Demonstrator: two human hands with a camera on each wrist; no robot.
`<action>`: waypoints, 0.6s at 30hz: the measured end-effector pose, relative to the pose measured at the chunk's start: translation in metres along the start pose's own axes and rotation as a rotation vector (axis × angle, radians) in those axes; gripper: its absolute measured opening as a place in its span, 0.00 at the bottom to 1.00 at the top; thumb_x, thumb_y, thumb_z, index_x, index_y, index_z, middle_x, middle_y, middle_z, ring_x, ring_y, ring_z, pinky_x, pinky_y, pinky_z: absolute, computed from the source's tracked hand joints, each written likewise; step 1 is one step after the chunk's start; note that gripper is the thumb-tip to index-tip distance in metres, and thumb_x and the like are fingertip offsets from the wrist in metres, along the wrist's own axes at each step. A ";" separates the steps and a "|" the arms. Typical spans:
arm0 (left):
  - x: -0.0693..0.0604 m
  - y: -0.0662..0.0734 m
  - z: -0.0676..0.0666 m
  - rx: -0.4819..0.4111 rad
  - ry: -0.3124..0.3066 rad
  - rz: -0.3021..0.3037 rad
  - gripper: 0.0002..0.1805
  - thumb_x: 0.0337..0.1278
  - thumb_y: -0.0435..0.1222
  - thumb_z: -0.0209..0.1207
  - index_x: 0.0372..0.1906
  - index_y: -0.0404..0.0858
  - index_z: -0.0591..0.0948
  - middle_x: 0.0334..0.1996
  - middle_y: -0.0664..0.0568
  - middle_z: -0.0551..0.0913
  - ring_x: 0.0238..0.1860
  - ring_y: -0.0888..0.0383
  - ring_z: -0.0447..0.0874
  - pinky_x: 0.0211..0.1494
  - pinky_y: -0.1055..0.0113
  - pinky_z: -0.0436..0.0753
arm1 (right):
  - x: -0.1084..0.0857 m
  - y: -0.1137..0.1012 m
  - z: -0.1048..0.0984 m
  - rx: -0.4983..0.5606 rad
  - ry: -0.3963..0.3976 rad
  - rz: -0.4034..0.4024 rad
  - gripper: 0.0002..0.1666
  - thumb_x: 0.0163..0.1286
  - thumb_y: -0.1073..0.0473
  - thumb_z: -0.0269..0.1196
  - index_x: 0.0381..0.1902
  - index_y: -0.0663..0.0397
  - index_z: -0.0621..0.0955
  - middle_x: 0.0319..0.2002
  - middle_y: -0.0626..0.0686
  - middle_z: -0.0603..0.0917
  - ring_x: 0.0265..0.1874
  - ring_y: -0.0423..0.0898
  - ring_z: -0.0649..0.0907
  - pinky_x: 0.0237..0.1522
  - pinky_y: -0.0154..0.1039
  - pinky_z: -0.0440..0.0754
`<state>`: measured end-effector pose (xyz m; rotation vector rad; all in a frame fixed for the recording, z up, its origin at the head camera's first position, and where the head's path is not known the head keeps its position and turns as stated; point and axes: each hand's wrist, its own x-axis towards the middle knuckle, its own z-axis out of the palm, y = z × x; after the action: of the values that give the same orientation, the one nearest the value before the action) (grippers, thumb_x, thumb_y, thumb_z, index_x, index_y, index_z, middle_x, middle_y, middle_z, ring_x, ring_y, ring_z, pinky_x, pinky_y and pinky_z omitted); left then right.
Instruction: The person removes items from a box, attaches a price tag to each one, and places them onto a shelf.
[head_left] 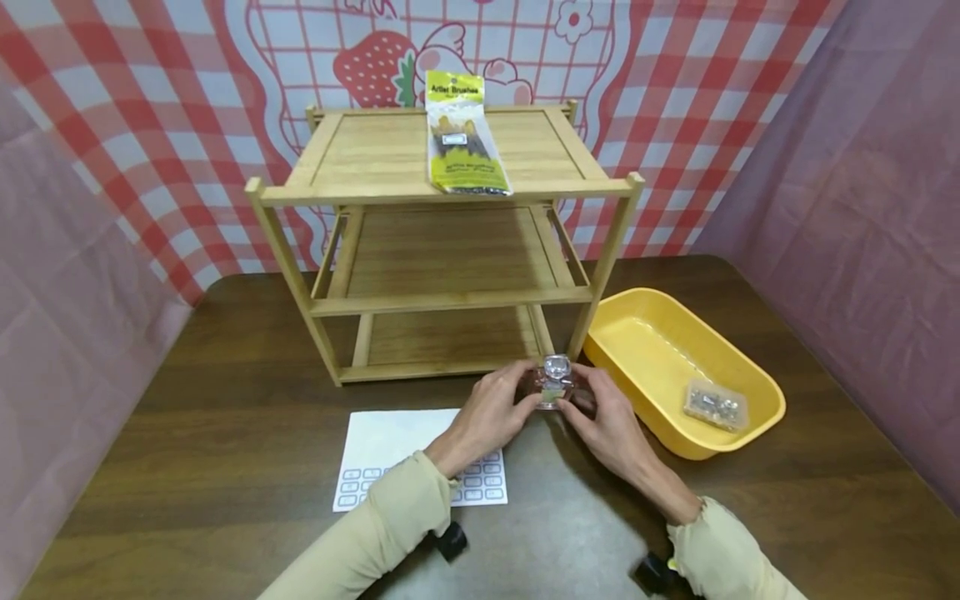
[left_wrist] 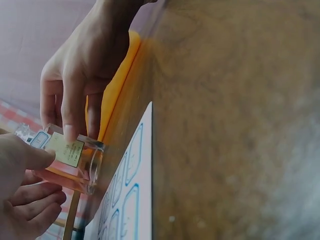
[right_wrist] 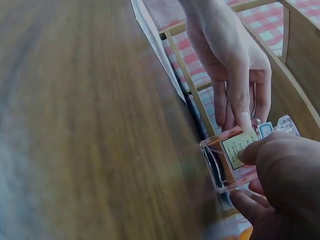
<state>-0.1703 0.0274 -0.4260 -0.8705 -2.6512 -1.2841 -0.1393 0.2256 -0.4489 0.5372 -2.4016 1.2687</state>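
A small clear glass bottle (head_left: 554, 385) with a faceted stopper and pinkish contents is held between both hands in front of the shelf's right leg. My left hand (head_left: 489, 414) grips its left side, and my right hand (head_left: 611, 421) its right side. Seen from the left wrist, the bottle (left_wrist: 65, 162) carries a pale yellow label and a small blue-framed sticker near its neck. In the right wrist view both thumbs press on the label side of the bottle (right_wrist: 220, 150); the fingers behind it are partly hidden.
A three-tier wooden shelf (head_left: 450, 307) stands at the back, a packet of artist brushes (head_left: 467, 137) on top. To the right, a yellow basin (head_left: 637, 333) holds a small clear box (head_left: 716, 405). A sticker sheet (head_left: 397, 429) lies partly under my left forearm.
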 end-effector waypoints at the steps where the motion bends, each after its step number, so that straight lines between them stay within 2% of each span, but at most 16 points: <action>1: 0.001 -0.001 0.000 -0.003 -0.001 0.001 0.23 0.69 0.34 0.65 0.66 0.33 0.77 0.59 0.41 0.84 0.57 0.47 0.84 0.59 0.59 0.84 | 0.000 0.000 0.000 0.018 -0.006 0.010 0.30 0.61 0.81 0.69 0.61 0.76 0.73 0.52 0.69 0.79 0.49 0.65 0.85 0.51 0.46 0.86; 5: 0.003 -0.005 0.001 -0.011 0.002 0.012 0.20 0.69 0.33 0.65 0.62 0.33 0.79 0.54 0.42 0.86 0.53 0.48 0.86 0.54 0.61 0.86 | 0.001 0.002 0.001 0.060 -0.025 0.055 0.29 0.63 0.81 0.68 0.61 0.77 0.72 0.54 0.72 0.79 0.51 0.66 0.85 0.52 0.44 0.85; 9: 0.004 -0.006 0.001 -0.042 0.000 0.015 0.18 0.68 0.32 0.66 0.59 0.34 0.81 0.50 0.43 0.88 0.51 0.50 0.87 0.53 0.64 0.86 | 0.002 0.003 0.001 0.075 -0.036 0.092 0.29 0.63 0.81 0.67 0.61 0.78 0.72 0.54 0.75 0.80 0.51 0.68 0.85 0.53 0.45 0.85; 13: 0.004 -0.007 0.001 -0.069 0.002 0.027 0.17 0.67 0.31 0.66 0.58 0.34 0.81 0.49 0.43 0.88 0.50 0.51 0.88 0.53 0.66 0.85 | 0.003 0.004 0.002 0.082 -0.038 0.085 0.27 0.64 0.80 0.67 0.60 0.77 0.72 0.52 0.75 0.82 0.51 0.67 0.85 0.53 0.47 0.85; 18: 0.004 -0.007 0.000 -0.091 0.004 0.036 0.17 0.67 0.30 0.66 0.58 0.33 0.81 0.49 0.43 0.88 0.50 0.50 0.88 0.53 0.65 0.86 | 0.003 0.006 0.001 0.099 -0.031 0.075 0.25 0.65 0.80 0.67 0.58 0.76 0.73 0.50 0.73 0.83 0.50 0.66 0.86 0.52 0.48 0.85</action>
<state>-0.1769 0.0256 -0.4301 -0.9210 -2.5800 -1.4059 -0.1446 0.2270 -0.4521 0.5022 -2.4144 1.4269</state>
